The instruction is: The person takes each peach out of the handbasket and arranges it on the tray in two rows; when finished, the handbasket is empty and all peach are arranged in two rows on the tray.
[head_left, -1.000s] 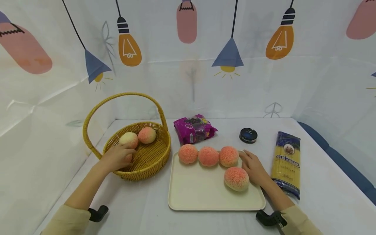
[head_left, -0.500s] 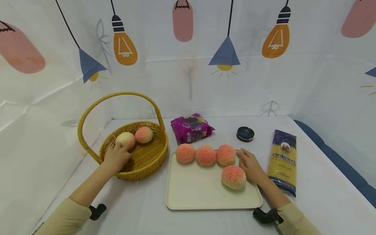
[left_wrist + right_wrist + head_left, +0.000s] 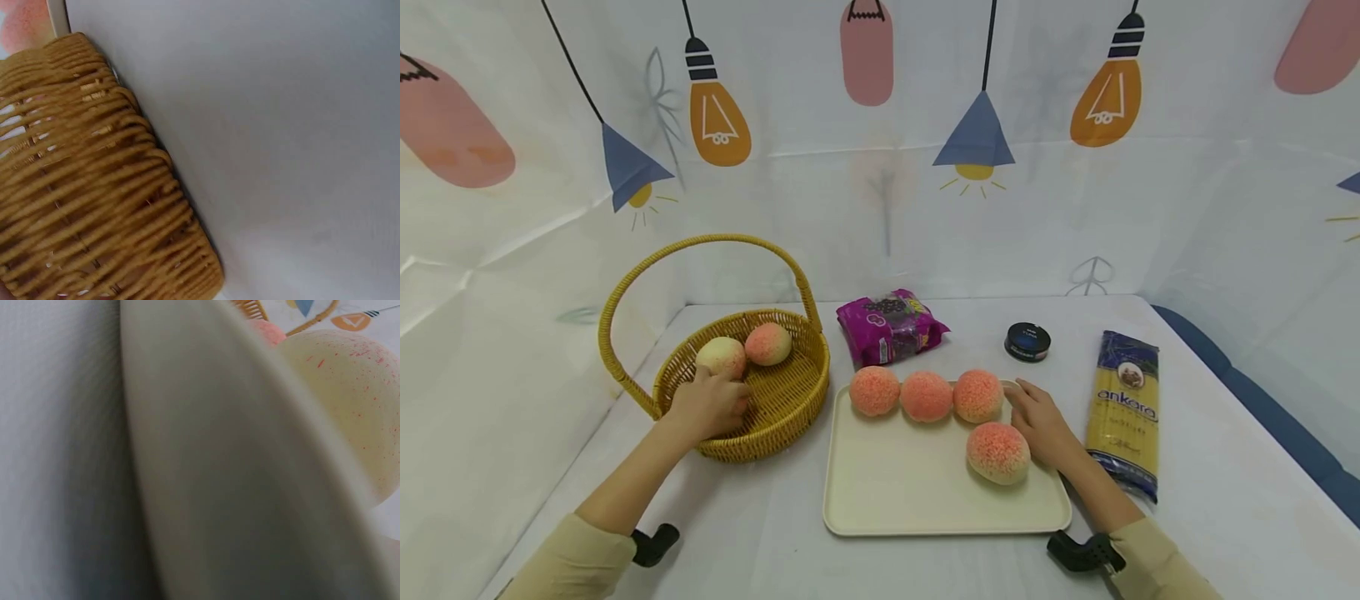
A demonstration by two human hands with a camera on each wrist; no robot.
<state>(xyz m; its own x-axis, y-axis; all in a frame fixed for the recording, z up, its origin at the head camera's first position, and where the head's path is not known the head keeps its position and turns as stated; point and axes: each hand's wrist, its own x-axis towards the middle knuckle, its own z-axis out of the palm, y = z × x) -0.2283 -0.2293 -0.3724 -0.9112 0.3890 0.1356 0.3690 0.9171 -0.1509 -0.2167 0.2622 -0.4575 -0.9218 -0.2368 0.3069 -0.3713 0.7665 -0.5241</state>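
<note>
**Left hand [image 3: 709, 402] inside a wicker basket [image 3: 784, 390], right hand [image 3: 1041, 422] at the edge of a cream tray [image 3: 902, 492]**

A person works at a white-covered table [image 3: 760, 542], with the basket to the left and the tray just beside it, near the middle. The basket's tall handle [image 3: 715, 240] arches well above the opening, leaving room for the left arm to come in over the near rim. The left fingers bend down into the bowl and their tips are hidden. A bit of pink shows beside them, perhaps another peach, but whether they grip it cannot be told.

Just beyond that hand, a pale yellow peach [image 3: 721, 358] and a pinker peach [image 3: 768, 344] lie together against the basket's far side.

On the tray, three rosy peaches [image 3: 927, 397] form a row along the far rim, so close together that they look deliberately lined up. A fourth peach [image 3: 997, 454] sits nearer the person, by the right side, perhaps starting a second row. Most of the tray's near left part is bare.

The right hand lies against the tray's right edge, its foremost finger reaching to the end of the row, probably to steady the tray or that last peach. Whether the other fingers pinch the rim cannot be told.

A purple packet [image 3: 892, 327], a round black tin [image 3: 1027, 342] and a pasta pack [image 3: 1125, 417] sit behind and to the right, apparently set aside.
</note>
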